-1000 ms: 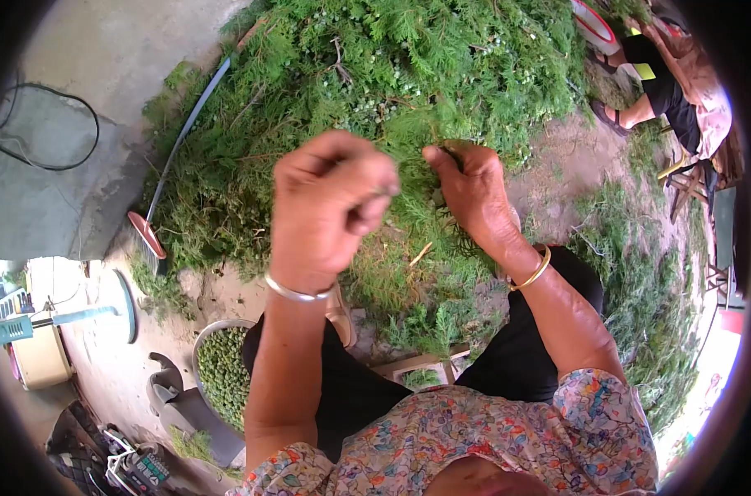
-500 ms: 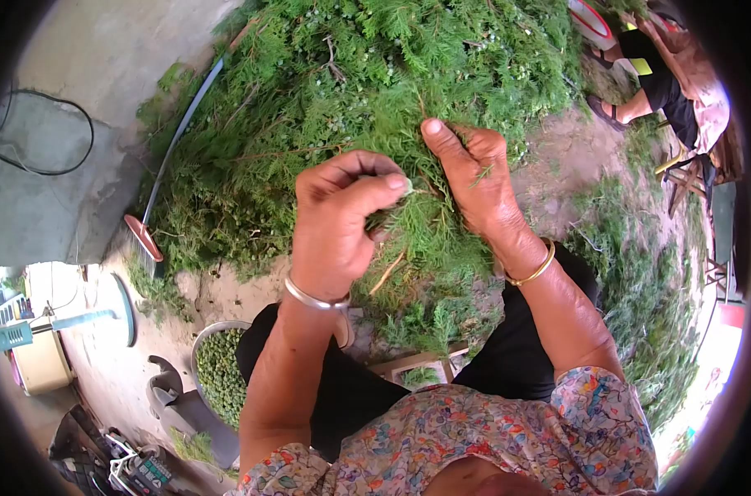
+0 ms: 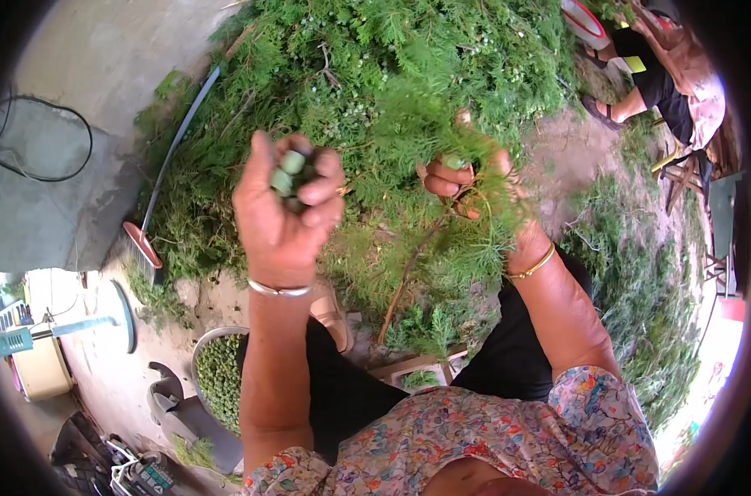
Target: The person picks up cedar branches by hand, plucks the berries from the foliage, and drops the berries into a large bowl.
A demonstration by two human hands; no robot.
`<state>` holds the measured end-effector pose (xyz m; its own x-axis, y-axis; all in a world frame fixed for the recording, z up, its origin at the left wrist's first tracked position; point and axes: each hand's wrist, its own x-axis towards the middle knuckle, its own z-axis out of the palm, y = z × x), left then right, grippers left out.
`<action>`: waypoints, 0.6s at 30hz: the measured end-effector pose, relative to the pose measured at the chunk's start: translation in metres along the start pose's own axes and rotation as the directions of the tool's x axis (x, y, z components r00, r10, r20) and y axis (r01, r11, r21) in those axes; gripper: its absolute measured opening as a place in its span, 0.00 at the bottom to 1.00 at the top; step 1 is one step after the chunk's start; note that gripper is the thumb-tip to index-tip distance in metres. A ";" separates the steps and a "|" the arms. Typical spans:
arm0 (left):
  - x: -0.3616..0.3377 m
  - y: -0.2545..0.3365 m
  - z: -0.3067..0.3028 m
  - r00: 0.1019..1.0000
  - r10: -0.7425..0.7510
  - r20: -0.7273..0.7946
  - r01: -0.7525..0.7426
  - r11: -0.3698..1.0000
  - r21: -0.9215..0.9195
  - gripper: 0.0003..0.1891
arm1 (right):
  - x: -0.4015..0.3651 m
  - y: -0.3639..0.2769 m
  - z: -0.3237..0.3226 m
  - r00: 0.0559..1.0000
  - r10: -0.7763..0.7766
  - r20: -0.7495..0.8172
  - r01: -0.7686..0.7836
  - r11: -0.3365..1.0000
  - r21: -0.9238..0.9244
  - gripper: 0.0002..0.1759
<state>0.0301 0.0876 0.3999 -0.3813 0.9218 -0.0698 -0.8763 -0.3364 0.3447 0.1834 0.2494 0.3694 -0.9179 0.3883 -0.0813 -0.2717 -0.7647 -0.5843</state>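
Green berries (image 3: 286,175) are sitting in our left hand (image 3: 280,219), and we're keeping that palm turned up, fingers curling partway over them. Over to the right, our right hand (image 3: 450,178) is curling its fingers around a leafy sprig (image 3: 495,227), its bare brown stem trailing toward us. Beyond, the green branches (image 3: 491,74) are piling up across the far side. At near left, a round basin (image 3: 197,357) is holding a heap of small green berries, while at far right another person's leg (image 3: 631,106) is showing.
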 end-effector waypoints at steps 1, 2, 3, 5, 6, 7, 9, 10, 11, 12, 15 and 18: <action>-0.002 -0.009 0.000 1.000 -0.022 -0.002 0.022 0.997 0.078 0.12 | -0.007 0.000 0.011 0.996 0.014 -0.087 -0.005 0.995 0.101 0.22; -0.004 -0.018 -0.001 0.999 -0.044 -0.007 0.045 0.987 0.156 0.10 | -0.006 0.001 0.009 0.996 0.017 -0.088 -0.008 0.995 0.101 0.22; -0.005 -0.029 0.002 0.999 -0.043 -0.009 0.044 0.987 0.154 0.10 | -0.003 0.001 0.004 0.999 0.003 -0.048 0.001 0.998 0.066 0.22; -0.006 -0.048 0.011 0.995 0.054 -0.085 -0.003 0.856 0.516 0.06 | -0.003 0.003 0.006 1.000 -0.005 -0.008 0.005 0.999 0.033 0.22; -0.004 -0.053 0.017 0.994 0.060 -0.087 -0.006 0.857 0.516 0.06 | -0.004 0.002 0.012 0.985 0.003 -0.175 -0.036 0.981 -0.191 0.22; -0.003 -0.056 0.024 0.984 0.107 -0.146 -0.005 0.823 0.568 0.05 | -0.005 0.003 0.017 0.942 -0.030 -0.333 -0.111 0.912 -0.395 0.23; -0.001 -0.061 0.032 0.966 0.177 -0.191 -0.012 0.761 0.649 0.03 | -0.003 0.009 0.022 0.926 -0.074 -0.369 -0.135 0.849 -0.510 0.23; 0.001 -0.065 0.025 0.965 0.180 -0.191 -0.014 0.760 0.650 0.03 | -0.001 0.011 0.024 0.908 -0.130 -0.399 -0.161 0.770 -0.617 0.24; 0.005 -0.070 0.012 0.954 0.268 -0.136 -0.052 0.593 0.804 0.07 | 0.000 0.014 0.025 0.892 -0.229 -0.390 -0.124 0.706 -0.697 0.24; 0.007 -0.071 0.011 0.938 0.341 -0.065 -0.080 0.394 0.916 0.11 | 0.001 0.014 0.022 0.893 -0.228 -0.388 -0.124 0.705 -0.698 0.24; 0.001 -0.071 0.016 0.953 0.301 -0.034 -0.052 0.273 0.960 0.14 | 0.000 0.021 -0.002 0.894 -0.242 -0.378 -0.188 0.564 -0.804 0.24; -0.004 -0.064 0.023 0.975 0.120 -0.187 0.076 0.612 0.787 0.11 | -0.006 0.026 -0.007 0.792 -0.610 0.029 0.082 0.059 -0.995 0.26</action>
<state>0.0941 0.1098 0.3994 -0.5317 0.8225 -0.2018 -0.3338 0.0155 0.9425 0.1841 0.2306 0.3487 -0.5699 0.7587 0.3154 0.1960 0.4983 -0.8446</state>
